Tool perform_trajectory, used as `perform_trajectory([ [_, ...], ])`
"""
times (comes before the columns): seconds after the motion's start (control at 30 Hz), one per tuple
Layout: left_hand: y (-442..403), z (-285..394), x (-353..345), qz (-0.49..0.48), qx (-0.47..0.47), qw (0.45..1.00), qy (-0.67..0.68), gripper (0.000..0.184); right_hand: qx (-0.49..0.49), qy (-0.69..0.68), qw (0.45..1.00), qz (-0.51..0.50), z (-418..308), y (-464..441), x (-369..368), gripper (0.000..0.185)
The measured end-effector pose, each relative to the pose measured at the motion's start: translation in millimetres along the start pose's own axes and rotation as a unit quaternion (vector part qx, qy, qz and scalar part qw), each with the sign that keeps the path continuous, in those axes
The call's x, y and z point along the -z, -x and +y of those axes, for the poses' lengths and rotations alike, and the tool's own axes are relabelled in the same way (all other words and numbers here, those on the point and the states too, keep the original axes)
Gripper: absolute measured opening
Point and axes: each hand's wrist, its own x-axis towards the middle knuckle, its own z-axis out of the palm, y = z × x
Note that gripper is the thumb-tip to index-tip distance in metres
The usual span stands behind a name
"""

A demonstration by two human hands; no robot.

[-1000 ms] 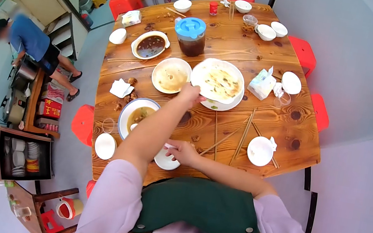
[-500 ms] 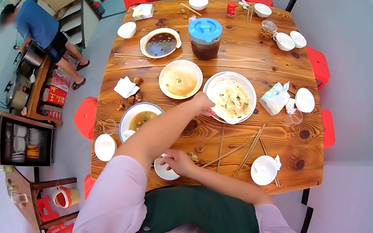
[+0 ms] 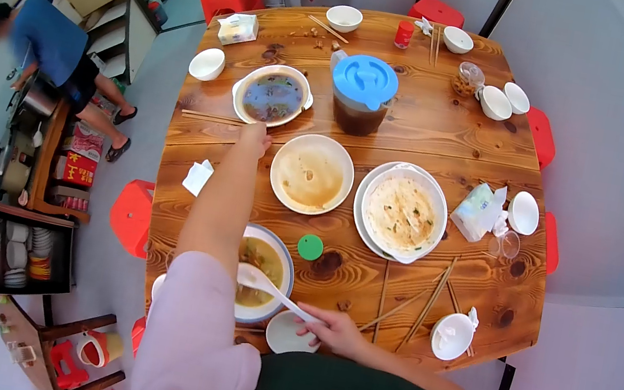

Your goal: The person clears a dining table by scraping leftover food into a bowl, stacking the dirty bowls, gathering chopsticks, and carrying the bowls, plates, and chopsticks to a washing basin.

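My left hand [image 3: 257,138] reaches over the table to the near edge of an oval dish of dark soup [image 3: 272,96]. Chopsticks [image 3: 213,117] pass beside or under it; most of its fingers are hidden, so I cannot tell its grip. My right hand [image 3: 334,332] is closed around the handle of a white soup spoon [image 3: 270,288]. The spoon's head is over a blue-rimmed bowl of yellowish soup [image 3: 285,261], partly covered by my left arm. Below the right hand sits a small white bowl [image 3: 287,337]. A green lid [image 3: 310,247] lies nearby.
A sauce-stained plate [image 3: 311,174] and a stacked, smeared bowl [image 3: 405,211] occupy the middle. Beyond them stands a blue-lidded pitcher [image 3: 361,95]. Loose chopsticks [image 3: 426,307], a tissue pack [image 3: 478,212] and red stools [image 3: 131,217] are around. A person [image 3: 59,42] works at the left counter.
My left hand has moved left, from the stacked bowl to the dark soup dish. My right hand has shifted slightly right and down, and more of the spoon shows. The camera view has shifted.
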Motion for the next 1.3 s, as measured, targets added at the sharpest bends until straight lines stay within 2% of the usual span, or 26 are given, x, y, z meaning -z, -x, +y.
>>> perform_trajectory([
  [0.03,-6.4,-1.1,-1.5,-0.002,0.0,1.0,0.002,0.035,-0.008,-0.011,1.0,0.003,1.9,5.4,3.8,0.042],
  [0.1,-20.1,-5.7,-2.7,-0.091,0.027,0.985,0.147,0.036,-0.014,-0.026,0.999,0.019,4.0,18.3,8.6,0.042],
  [0.2,-47.1,-9.2,-5.5,-0.079,0.037,0.984,0.153,0.034,-0.027,-0.037,0.997,0.057,-4.4,41.1,16.5,0.041],
  [0.37,-32.5,-6.2,1.5,-0.063,-0.011,0.986,0.155,0.032,-0.03,-0.054,0.99,0.124,-20.1,73.4,26.2,0.04],
  [0.4,-26.0,-3.2,5.4,-0.061,-0.012,0.986,0.156,0.032,-0.003,-0.054,0.987,0.151,-24.7,77.6,27.9,0.04],
  [0.47,-8.1,6.2,19.0,-0.086,-0.05,0.989,0.111,0.027,0.038,-0.048,0.979,0.193,-31.6,84.3,31.2,0.04],
  [0.57,10.6,23.8,49.6,-0.116,-0.049,0.991,0.045,0.029,0.084,-0.031,0.969,0.231,-40.1,92.4,35.2,0.039],
  [0.63,41.3,32.6,72.7,-0.107,-0.073,0.991,0.045,0.028,0.087,-0.008,0.968,0.235,-48.2,95.8,37.0,0.04],
  [0.73,88.6,39.1,111.8,-0.11,-0.122,0.985,-0.055,0.026,0.144,0.025,0.943,0.3,-48.3,98.1,41.2,0.04],
  [0.87,141.3,35.6,165.8,-0.154,-0.099,0.98,-0.077,0.024,0.168,0.017,0.933,0.319,-51.8,101.2,38.3,0.041],
  [1.13,249.5,3.9,239.7,-0.11,-0.065,0.985,-0.12,0.023,0.205,0.017,0.935,0.289,-52.4,106.5,17.6,0.039],
  [1.3,273.9,-28.0,274.3,-0.117,-0.056,0.98,-0.149,0.022,0.21,0.024,0.942,0.26,-53.8,106.5,4.6,0.039],
])
